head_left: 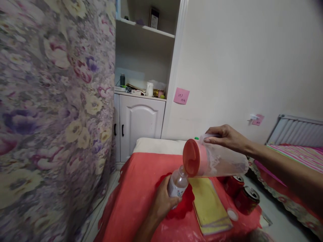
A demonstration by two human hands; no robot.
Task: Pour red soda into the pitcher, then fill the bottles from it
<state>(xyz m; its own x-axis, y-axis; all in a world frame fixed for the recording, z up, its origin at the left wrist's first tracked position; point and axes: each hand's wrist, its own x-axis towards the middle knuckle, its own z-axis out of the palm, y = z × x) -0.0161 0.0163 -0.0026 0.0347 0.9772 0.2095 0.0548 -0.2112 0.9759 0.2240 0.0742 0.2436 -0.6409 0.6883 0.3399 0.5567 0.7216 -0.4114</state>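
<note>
My left hand (pixel 163 198) is wrapped round a small clear bottle (pixel 178 184) with a printed label, its uncapped mouth tilted slightly up. Below it lies a red scalloped dish (pixel 185 203) on the table. My right hand (pixel 222 136) grips the handle of a translucent plastic pitcher (pixel 222 163), which is tipped almost onto its side. The pitcher's orange-red lid (pixel 191 158) points left, its lower edge right at the bottle's mouth. Whether liquid is flowing between them I cannot tell.
A yellow folded cloth (pixel 209 201) lies on the red-covered table (pixel 141 188). To its right stand two red cans (pixel 247 200) and a white cap (pixel 232 214). A floral curtain (pixel 55 117) hangs at left, a white cabinet (pixel 142 124) behind, a bed (pixel 297 158) at right.
</note>
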